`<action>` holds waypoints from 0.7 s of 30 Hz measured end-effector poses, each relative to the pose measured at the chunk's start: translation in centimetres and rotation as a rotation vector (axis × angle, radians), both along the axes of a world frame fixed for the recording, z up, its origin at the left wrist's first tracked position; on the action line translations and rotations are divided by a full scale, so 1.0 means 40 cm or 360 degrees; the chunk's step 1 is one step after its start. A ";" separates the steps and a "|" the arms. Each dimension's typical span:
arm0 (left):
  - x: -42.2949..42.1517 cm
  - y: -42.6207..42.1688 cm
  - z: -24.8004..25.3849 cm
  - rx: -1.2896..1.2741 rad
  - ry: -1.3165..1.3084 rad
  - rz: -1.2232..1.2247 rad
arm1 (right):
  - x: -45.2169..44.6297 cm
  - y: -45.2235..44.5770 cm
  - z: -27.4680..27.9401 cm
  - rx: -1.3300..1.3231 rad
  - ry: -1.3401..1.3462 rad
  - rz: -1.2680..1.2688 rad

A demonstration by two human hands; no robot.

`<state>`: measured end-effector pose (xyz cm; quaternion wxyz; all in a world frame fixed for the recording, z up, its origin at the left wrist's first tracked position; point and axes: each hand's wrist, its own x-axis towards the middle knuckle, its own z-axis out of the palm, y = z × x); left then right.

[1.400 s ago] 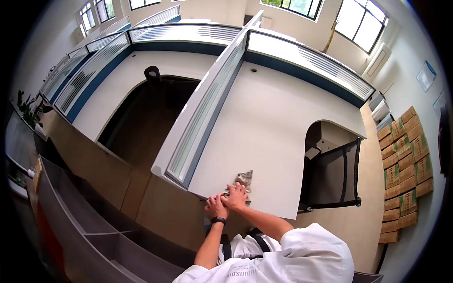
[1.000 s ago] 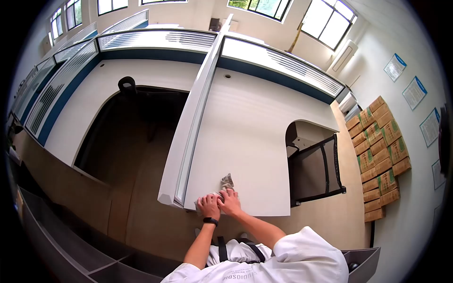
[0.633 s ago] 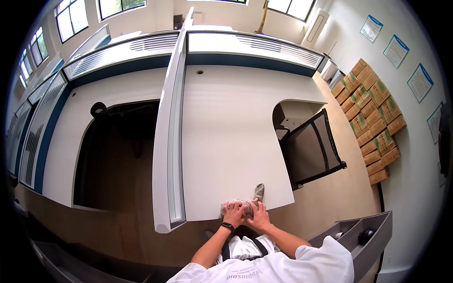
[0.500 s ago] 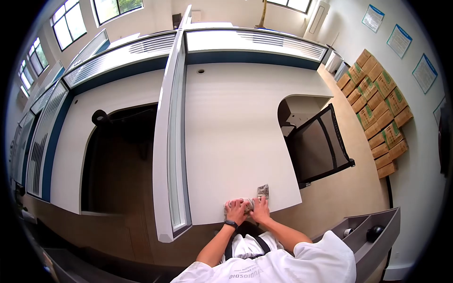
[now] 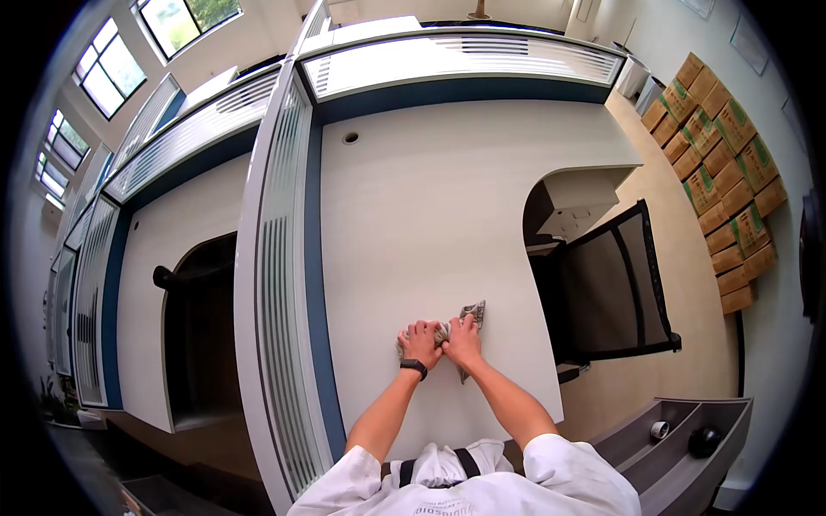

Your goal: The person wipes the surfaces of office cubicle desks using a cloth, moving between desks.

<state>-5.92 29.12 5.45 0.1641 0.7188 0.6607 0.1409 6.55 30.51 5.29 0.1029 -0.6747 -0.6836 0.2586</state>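
A crumpled grey patterned cloth (image 5: 472, 311) lies on the white desk (image 5: 413, 224), toward its near part. My left hand (image 5: 421, 346), with a black band on the wrist, presses on the cloth's left part with fingers curled over it. Close beside it, my right hand (image 5: 463, 344) grips the cloth farther right. One corner sticks out beyond the right fingers, and another piece hangs out below that hand. Much of the cloth is hidden under both hands.
A glass-topped partition (image 5: 280, 215) runs along the desk's left side. On the right stands a black mesh chair (image 5: 615, 292) by the curved desk edge. Stacked cardboard boxes (image 5: 723, 172) line the right wall. A grey shelf unit (image 5: 680, 447) holds a round black object (image 5: 704, 442).
Both hands and the cloth have moved forward, away from the desk's near edge. My arms are stretched farther out, and the camera view has shifted closer over the desk.
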 end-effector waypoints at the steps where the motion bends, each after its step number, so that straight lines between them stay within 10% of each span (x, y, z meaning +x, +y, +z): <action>1: -0.002 0.056 0.002 -0.0026 0.0000 0.0021 | -0.004 0.064 0.004 -0.0015 0.0005 0.0007; 21: -0.176 1.297 0.001 0.0091 0.0270 0.0260 | -0.192 1.309 0.041 0.0062 -0.0089 -0.0071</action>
